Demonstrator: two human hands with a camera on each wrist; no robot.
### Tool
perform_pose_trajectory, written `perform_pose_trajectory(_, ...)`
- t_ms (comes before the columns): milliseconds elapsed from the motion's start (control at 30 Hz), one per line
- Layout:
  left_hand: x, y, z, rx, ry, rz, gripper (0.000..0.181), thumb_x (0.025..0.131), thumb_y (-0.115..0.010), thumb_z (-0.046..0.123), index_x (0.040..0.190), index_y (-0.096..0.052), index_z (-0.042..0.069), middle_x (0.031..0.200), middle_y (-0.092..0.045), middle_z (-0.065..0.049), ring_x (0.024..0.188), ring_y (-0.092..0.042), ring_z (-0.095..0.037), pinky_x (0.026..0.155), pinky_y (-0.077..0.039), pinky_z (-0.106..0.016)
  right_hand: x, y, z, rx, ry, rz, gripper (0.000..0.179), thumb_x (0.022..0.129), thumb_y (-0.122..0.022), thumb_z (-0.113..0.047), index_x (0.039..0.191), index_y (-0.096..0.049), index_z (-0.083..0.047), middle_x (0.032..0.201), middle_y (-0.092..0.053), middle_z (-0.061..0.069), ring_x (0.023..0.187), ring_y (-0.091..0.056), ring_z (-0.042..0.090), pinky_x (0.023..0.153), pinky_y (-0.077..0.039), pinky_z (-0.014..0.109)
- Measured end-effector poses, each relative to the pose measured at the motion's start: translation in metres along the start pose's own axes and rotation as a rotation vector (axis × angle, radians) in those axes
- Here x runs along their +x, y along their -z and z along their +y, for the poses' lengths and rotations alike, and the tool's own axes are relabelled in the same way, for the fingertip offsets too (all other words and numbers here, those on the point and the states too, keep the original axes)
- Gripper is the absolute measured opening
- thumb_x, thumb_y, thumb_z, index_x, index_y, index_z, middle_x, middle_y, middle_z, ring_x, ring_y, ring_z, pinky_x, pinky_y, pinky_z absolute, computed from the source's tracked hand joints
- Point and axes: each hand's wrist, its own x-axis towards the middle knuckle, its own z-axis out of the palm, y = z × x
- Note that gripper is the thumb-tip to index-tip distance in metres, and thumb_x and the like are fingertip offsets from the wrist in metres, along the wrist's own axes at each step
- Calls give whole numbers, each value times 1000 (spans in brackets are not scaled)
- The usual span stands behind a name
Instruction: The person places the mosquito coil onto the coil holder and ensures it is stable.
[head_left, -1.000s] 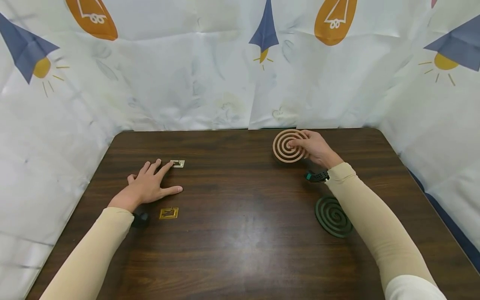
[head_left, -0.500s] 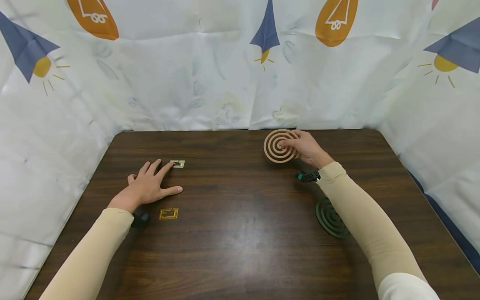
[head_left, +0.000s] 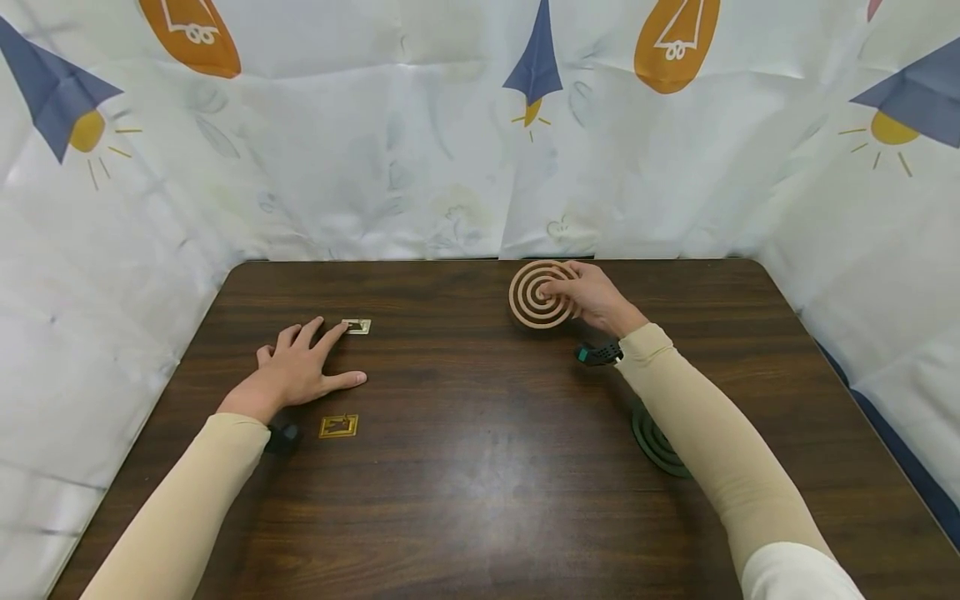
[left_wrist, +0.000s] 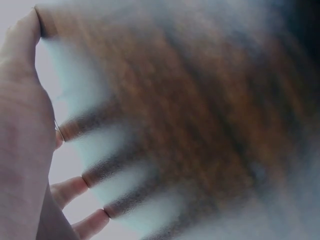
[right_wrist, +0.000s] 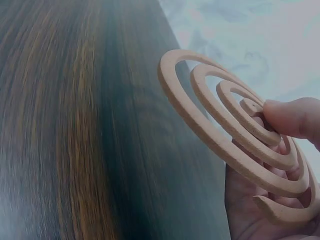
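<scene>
Tan coil (right_wrist: 232, 129) spiral-patterned; dark-green coil (head_left: 651, 442) likewise. Plate (head_left: 338, 426) coloured gold. Tabletop (head_left: 480, 475) grain-streaked brown. White sheet (head_left: 315, 167) printed blue, orange.

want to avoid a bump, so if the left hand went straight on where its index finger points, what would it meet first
Probably the small silver-coloured metal piece: the left hand has its index fingertip right at it, possibly touching, though depth is hard to judge in the head view.

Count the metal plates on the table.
2: the pale plate at the left hand's index fingertip, and the gold plate below it in the head view. Another could be hidden beneath that hand.
</scene>
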Motion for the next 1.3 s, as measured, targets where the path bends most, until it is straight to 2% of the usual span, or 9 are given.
perform_pose_trajectory(167, 1, -1, 0, -1, 1, 3, 111, 85, -45, 91, 168, -12, 25, 171, -8, -28, 148, -16, -62, 100, -30, -82, 4, -10, -2, 17, 3, -24, 23, 97, -74, -19, 112, -60, -10, 79, -66, -2, 55, -43, 12, 53, -32, 28)
perform_pose_trajectory(467, 2, 1, 1, -18, -12, 18, 110, 87, -47, 89, 168, -14, 23, 169, -10, -28, 147, -16, -62, 98, -30, -83, 10, -26, -5, 74, 17, -49, 22, 97, -74, -15, 113, -60, -8, 82, -73, -2, 56, -50, 11, 52, -35, 26)
perform_pose_trajectory(667, 1, 4, 1, -6, -10, 20, 110, 87, -48, 88, 168, -16, 21, 168, -12, -28, 146, -18, -62, 98, -30, -82, 16, -40, -8, 61, 15, -50, 17, 97, -73, -13, 109, -62, -10, 80, -70, -2, 54, -45, 11, 51, -33, 26)
perform_pose_trajectory(833, 1, 3, 1, -4, -14, 20, 109, 87, -48, 88, 167, -17, 21, 168, -13, -28, 147, -18, -62, 99, -30, -82, 18, -51, -11, 58, 7, -68, 20, 96, -75, -15, 110, -63, -10, 79, -67, -1, 53, -43, 12, 52, -33, 27)
perform_pose_trajectory(1000, -2, 0, 5, -13, -22, 16, 108, 88, -50, 86, 167, -18, 20, 168, -14, -28, 146, -19, -62, 99, -30, -82, 18, -59, -11, 99, -13, -97, 30, 96, -74, -13, 123, -62, -7, 84, -72, 0, 56, -53, 10, 52, -37, 25)
perform_pose_trajectory(1067, -2, -1, 6, -17, -20, 15, 107, 88, -50, 85, 167, -18, 20, 168, -14, -28, 147, -19, -62, 100, -30, -82, 18, -62, -12, 129, -14, -109, 40, 96, -74, -11, 134, -60, -7, 87, -74, 0, 62, -61, 9, 54, -44, 23)
perform_pose_trajectory(1133, -2, -1, 6, -22, -16, 14, 107, 89, -51, 84, 167, -17, 20, 168, -13, -28, 147, -19, -61, 100, -30, -82, 20, -65, -14, 143, -12, -113, 51, 96, -74, -11, 144, -55, -8, 89, -75, 1, 65, -64, 10, 55, -46, 23)
perform_pose_trajectory(1300, -5, 5, 7, -33, -11, 13, 106, 90, -53, 82, 167, -18, 19, 168, -13, -28, 148, -18, -61, 100, -29, -82, 23, -73, -20, 173, -7, -108, 55, 95, -74, -9, 146, -55, -9, 93, -74, 3, 72, -69, 12, 61, -54, 23)
